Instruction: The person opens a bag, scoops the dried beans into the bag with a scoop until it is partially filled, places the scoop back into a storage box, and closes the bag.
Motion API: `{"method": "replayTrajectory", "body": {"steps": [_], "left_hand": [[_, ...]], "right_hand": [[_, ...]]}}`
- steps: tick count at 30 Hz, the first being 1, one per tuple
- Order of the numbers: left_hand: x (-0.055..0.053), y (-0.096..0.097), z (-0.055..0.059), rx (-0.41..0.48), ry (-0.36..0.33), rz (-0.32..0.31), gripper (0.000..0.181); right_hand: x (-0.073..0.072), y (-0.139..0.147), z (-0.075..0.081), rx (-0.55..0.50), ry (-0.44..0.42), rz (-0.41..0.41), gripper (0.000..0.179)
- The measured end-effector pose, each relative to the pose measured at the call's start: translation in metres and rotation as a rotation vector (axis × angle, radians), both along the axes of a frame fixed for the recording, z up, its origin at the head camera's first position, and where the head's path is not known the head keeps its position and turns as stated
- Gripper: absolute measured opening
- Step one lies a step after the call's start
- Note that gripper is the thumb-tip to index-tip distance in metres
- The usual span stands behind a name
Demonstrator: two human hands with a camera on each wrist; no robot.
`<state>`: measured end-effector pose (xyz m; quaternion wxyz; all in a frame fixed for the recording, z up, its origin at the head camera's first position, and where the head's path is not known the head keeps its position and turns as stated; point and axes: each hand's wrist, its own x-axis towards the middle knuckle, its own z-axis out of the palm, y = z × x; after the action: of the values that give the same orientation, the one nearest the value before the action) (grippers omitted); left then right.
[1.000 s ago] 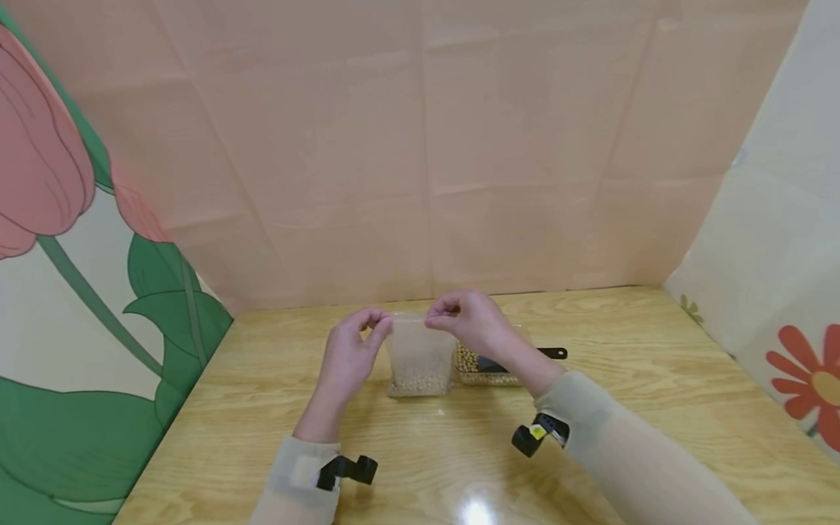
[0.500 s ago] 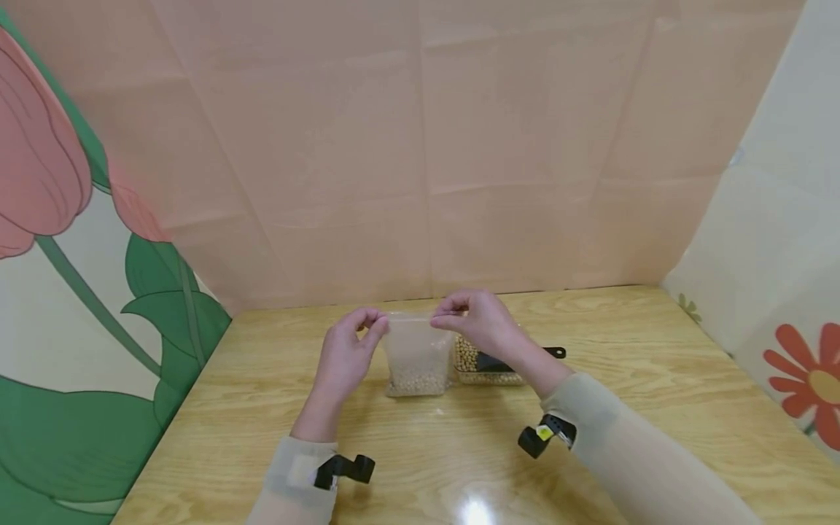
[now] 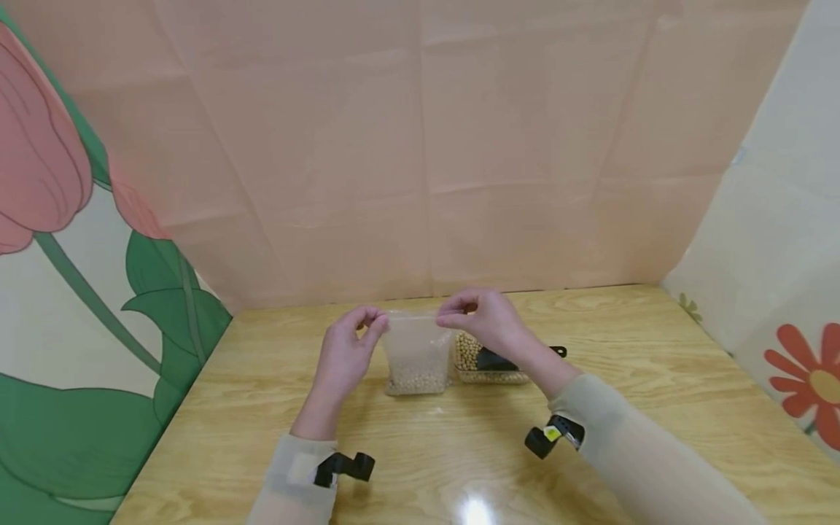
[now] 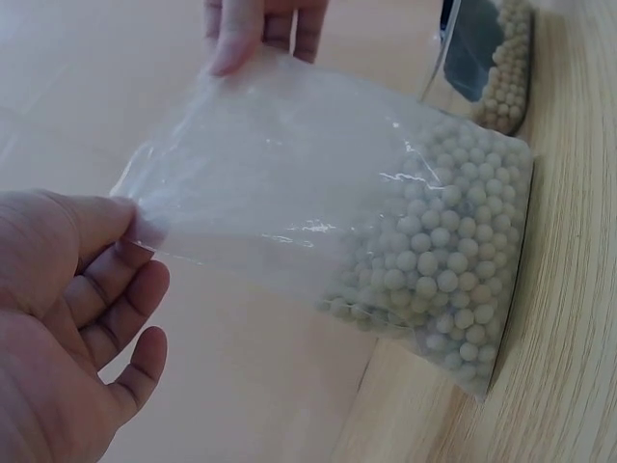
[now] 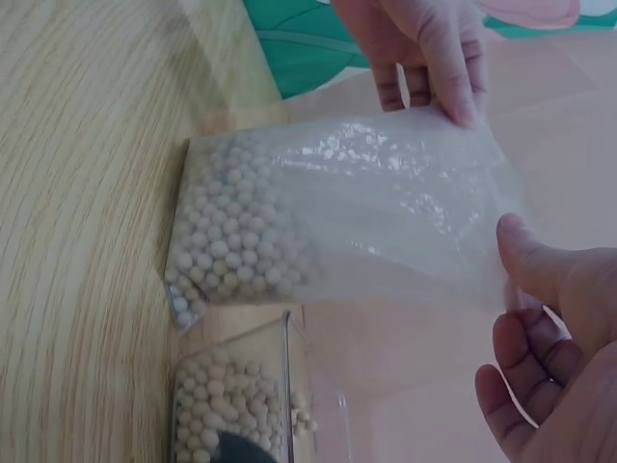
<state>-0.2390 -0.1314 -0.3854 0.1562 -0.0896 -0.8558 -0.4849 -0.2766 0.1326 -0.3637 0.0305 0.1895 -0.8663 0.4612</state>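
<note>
A clear plastic zip-lock bag (image 3: 416,357) stands upright on the wooden table, its lower part filled with small pale round beads (image 4: 453,251). My left hand (image 3: 344,357) pinches the bag's top left corner between thumb and index finger; the other fingers are loosely curled in the left wrist view. At the top edge toward the right, my right hand (image 3: 484,321) pinches the bag with thumb and forefinger. The upper half of the bag looks flat and cloudy, held taut between both hands.
Just right of the bag sits a clear box (image 3: 492,378) of similar beads, partly hidden by my right forearm. A black scoop (image 3: 494,361) lies in it, its handle jutting out to the right. A pink sheet (image 3: 420,146) rises behind the table.
My right hand has slid a little to the right along the bag's top edge, still pinching it. The left hand keeps its hold on the left corner.
</note>
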Motion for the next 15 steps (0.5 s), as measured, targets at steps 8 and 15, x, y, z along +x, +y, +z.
{"method": "replayTrajectory", "body": {"steps": [8,15], "left_hand": [[-0.0004,-0.0002,0.0001,-0.005,-0.002,-0.002,0.012],[-0.0002,-0.0003,0.0,0.009,-0.001,-0.01,0.013]], "right_hand": [[0.0009,0.0074,-0.0015,0.017,-0.011,-0.006,0.005],[0.003,0.0066,-0.0025,0.014,-0.015,-0.023,0.006]]}}
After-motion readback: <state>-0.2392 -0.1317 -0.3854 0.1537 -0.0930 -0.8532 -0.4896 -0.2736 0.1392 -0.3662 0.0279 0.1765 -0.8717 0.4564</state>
